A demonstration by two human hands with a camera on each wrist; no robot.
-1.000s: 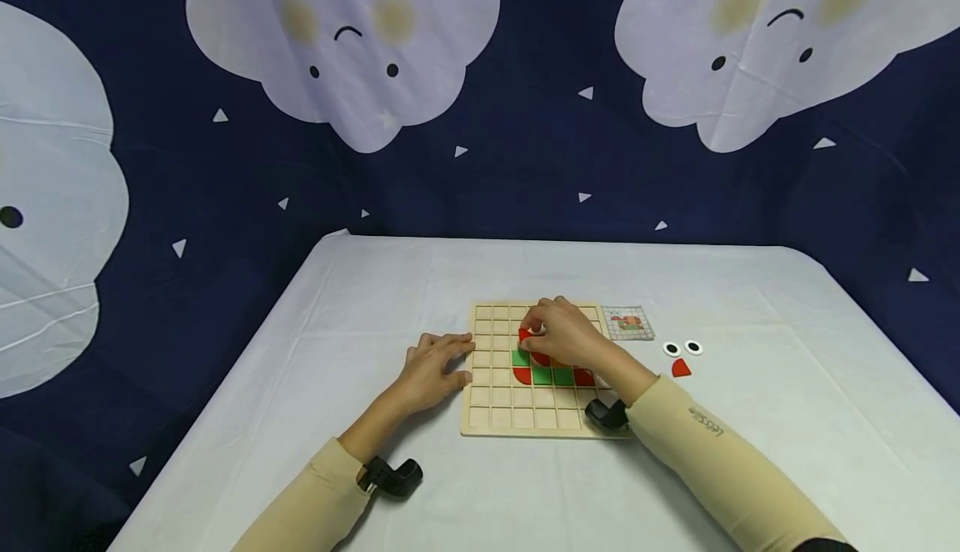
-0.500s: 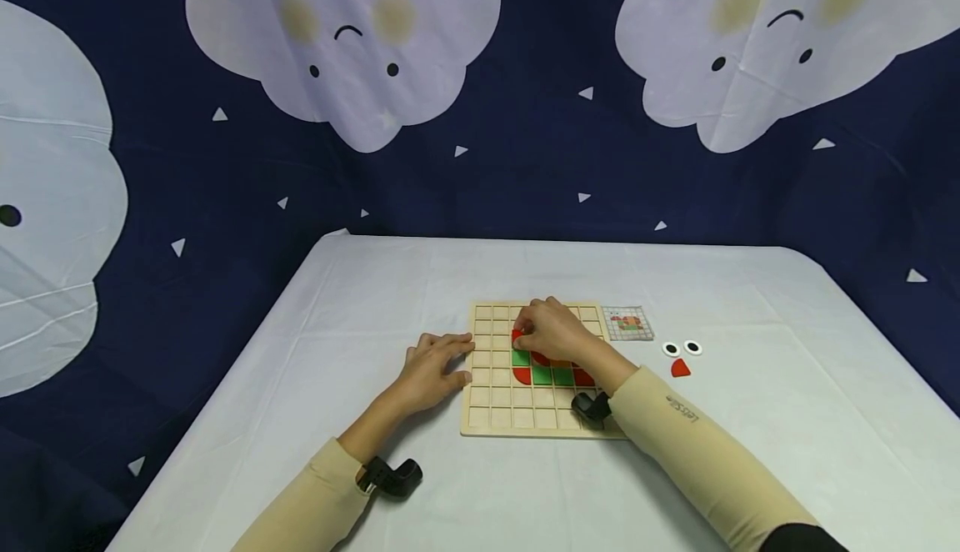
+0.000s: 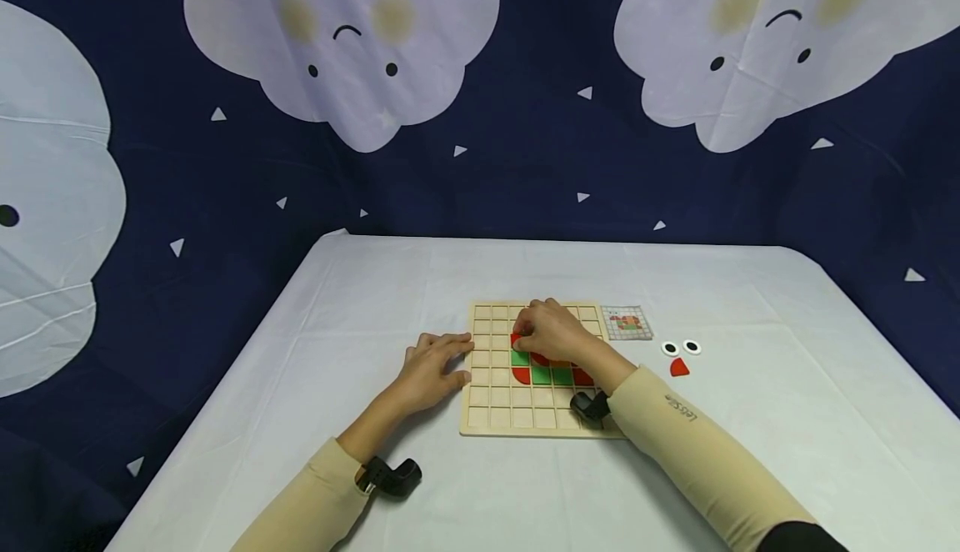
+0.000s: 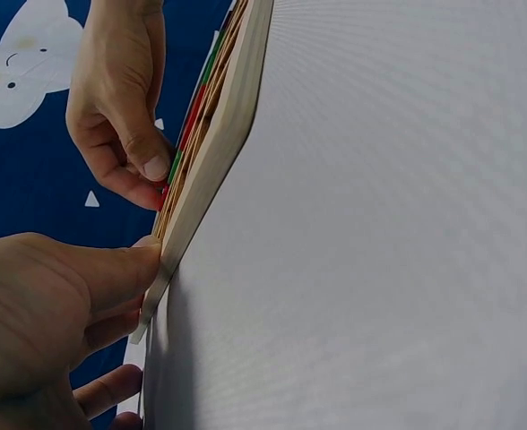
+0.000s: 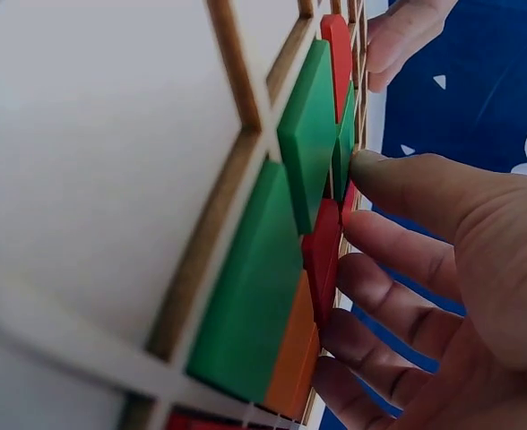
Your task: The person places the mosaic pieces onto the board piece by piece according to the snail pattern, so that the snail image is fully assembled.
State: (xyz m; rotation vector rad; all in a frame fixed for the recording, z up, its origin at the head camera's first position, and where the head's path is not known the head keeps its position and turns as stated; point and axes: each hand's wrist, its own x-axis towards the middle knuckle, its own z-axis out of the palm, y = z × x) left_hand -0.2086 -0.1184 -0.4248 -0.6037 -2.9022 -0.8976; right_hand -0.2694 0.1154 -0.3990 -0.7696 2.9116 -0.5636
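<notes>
A wooden grid board (image 3: 491, 412) lies on the white cloth, with red, green and orange tiles set in its squares. My right hand (image 3: 557, 337) bends over the board and pinches a red tile (image 3: 514, 339) between thumb and fingers. This tile sits in a square just beyond a green tile (image 3: 519, 358); in the right wrist view its edge (image 5: 349, 199) shows beneath the fingertips. A rounded red tile (image 3: 521, 375) lies nearer me. My left hand (image 3: 431, 374) touches the board's left edge with its fingers extended, the thumb (image 4: 125, 273) against the side in the left wrist view.
A small printed pattern card (image 3: 628, 323) lies at the board's right. Beyond it are two round eye pieces (image 3: 670, 348) and a loose red piece (image 3: 678, 367). A dark blue cloth with clouds (image 3: 345, 43) hangs behind the table.
My right hand has shifted slightly left with the red tile, which now sits lower, against the green tile's far side. The left hand has stayed at the board's edge.
</notes>
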